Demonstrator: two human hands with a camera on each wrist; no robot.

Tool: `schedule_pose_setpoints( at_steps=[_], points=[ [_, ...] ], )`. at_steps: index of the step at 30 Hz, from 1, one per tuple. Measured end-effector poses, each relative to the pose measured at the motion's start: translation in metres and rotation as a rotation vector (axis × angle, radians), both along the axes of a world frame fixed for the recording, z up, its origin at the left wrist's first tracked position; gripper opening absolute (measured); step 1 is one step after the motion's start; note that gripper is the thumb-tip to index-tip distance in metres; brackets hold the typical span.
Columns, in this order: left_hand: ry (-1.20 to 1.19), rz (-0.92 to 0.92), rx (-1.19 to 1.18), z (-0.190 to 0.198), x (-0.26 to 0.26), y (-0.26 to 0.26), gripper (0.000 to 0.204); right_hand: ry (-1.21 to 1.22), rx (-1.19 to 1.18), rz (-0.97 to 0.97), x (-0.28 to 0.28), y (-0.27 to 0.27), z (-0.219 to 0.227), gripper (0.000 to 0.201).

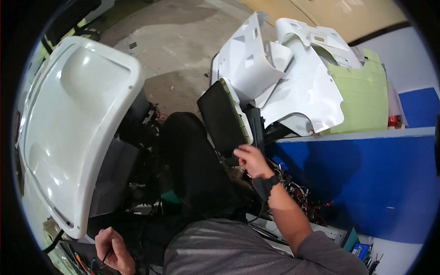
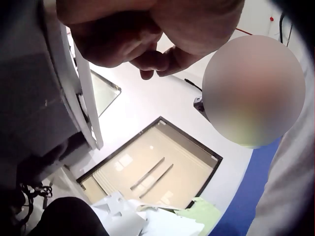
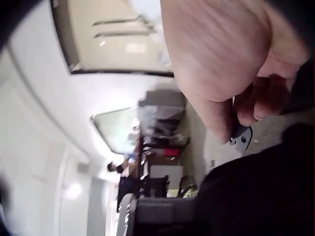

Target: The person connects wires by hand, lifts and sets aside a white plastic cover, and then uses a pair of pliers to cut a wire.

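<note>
The right hand [image 1: 252, 161] pinches a small dark holed plate [image 3: 243, 141] between thumb and fingers, near the lower end of a black-faced panel [image 1: 222, 119]. The left hand [image 1: 114, 252] has curled fingers; whether they grip the thin dark strand [image 1: 107, 255] there cannot be told. A slipping pinch, or a knock against the panel, could drop the plate among tangled wires [image 1: 306, 201].

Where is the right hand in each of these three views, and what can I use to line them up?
Head: the right hand is just below and right of centre.
Left wrist: not in this picture; the left hand fills the top.
Right wrist: upper right, its fingers pinching a small holed plate.
Shared landmark: the tan dark-framed doors, lower middle in left wrist, upper left in right wrist, and apparently top right in head.
</note>
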State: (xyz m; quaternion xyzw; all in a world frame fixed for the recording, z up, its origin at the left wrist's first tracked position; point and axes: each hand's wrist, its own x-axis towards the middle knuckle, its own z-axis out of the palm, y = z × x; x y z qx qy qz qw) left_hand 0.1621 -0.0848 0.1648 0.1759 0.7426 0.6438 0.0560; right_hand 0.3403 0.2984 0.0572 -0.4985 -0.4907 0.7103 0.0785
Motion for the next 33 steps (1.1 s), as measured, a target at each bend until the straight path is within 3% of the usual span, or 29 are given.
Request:
schedule_pose_setpoints(
  at_steps=[5,7,10,12,14,16,18,19,20,24,30,33],
  points=[
    [0.048,-0.144,-0.151,0.001,-0.005,0.028,0.018,-0.173,-0.19,-0.295,0.093,-0.028,-0.109,0.015],
    [0.085,-0.136,-0.198,0.004,-0.003,0.042,0.019,-0.176,-0.357,-0.536,0.128,-0.029,-0.138,0.014],
    [0.152,-0.144,-0.265,0.002,-0.009,0.047,0.02,-0.366,-0.259,-0.709,0.171,-0.024,-0.165,0.017],
    [0.202,-0.161,-0.308,0.0,-0.011,0.048,0.022,-0.362,-0.303,-0.596,0.185,-0.022,-0.164,0.022],
    [-0.091,-0.158,-0.261,0.002,-0.009,0.05,0.027,-0.281,-0.355,-1.171,0.177,-0.02,-0.169,0.027],
    [-0.242,-0.131,-0.215,0.017,-0.007,0.065,0.033,-0.052,-0.442,-0.672,0.2,-0.01,-0.191,0.025],
    [-0.237,-0.202,-0.132,0.005,-0.012,0.061,0.036,0.121,-0.505,-0.368,0.221,0.018,-0.218,0.018],
    [-0.247,-0.215,-0.095,0.008,-0.012,0.062,0.038,-0.151,-0.314,-0.558,0.145,0.006,-0.139,0.015],
    [-0.216,-0.224,-0.137,0.008,-0.013,0.058,0.036,-0.14,-0.258,-0.586,0.125,0.01,-0.125,0.014],
    [-0.154,-0.216,-0.163,0.007,-0.016,0.045,0.03,0.004,0.078,-0.295,0.054,-0.002,-0.029,0.019],
    [-0.179,-0.14,-0.159,0.01,-0.009,0.029,0.028,0.11,0.369,0.073,-0.029,-0.015,0.062,0.017],
    [-0.132,0.025,-0.056,0.012,-0.005,0.014,0.027,0.142,0.432,0.329,-0.085,-0.03,0.097,0.017]
  ],
)
